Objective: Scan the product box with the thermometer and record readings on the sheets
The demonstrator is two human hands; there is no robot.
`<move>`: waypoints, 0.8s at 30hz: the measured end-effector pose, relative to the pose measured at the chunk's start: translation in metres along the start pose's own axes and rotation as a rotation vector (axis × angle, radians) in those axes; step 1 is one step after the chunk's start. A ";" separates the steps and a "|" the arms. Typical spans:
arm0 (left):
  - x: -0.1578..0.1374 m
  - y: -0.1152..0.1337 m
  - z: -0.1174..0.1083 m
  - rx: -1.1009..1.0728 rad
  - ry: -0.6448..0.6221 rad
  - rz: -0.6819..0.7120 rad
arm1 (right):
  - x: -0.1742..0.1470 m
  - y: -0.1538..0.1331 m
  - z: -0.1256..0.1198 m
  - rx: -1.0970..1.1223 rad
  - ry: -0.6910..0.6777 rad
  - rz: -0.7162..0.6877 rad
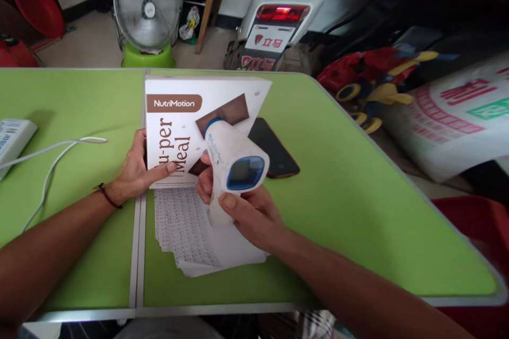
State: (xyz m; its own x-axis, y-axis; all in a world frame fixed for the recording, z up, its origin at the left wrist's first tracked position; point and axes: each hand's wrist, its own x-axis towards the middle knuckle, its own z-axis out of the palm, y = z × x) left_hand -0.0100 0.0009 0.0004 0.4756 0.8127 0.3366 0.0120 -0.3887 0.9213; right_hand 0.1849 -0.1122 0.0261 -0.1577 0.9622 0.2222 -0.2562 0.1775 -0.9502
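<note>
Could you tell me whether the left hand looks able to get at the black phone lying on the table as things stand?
Probably not directly: the left hand grips the NutriMotion box, which stands between it and the black phone.

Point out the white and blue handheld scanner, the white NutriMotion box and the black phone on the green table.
White and blue handheld scanner (234, 161), head view, on its white body beside the blue screen.
White NutriMotion box (175, 122), head view, on its printed front face.
Black phone (276, 151), head view, on its dark screen.
</note>
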 end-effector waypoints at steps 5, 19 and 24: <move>0.001 -0.004 0.000 -0.002 0.035 0.022 | 0.002 0.002 -0.001 0.011 0.049 -0.008; 0.002 -0.001 0.000 -0.111 0.009 -0.018 | -0.001 0.002 -0.002 -0.040 0.141 0.009; 0.003 -0.001 0.000 -0.118 0.007 -0.005 | 0.000 0.004 -0.003 -0.055 0.140 -0.002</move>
State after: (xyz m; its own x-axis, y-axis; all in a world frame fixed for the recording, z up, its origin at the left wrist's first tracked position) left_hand -0.0085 0.0035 0.0000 0.4695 0.8178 0.3329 -0.0891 -0.3312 0.9393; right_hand 0.1872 -0.1110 0.0217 -0.0220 0.9805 0.1952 -0.2029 0.1868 -0.9612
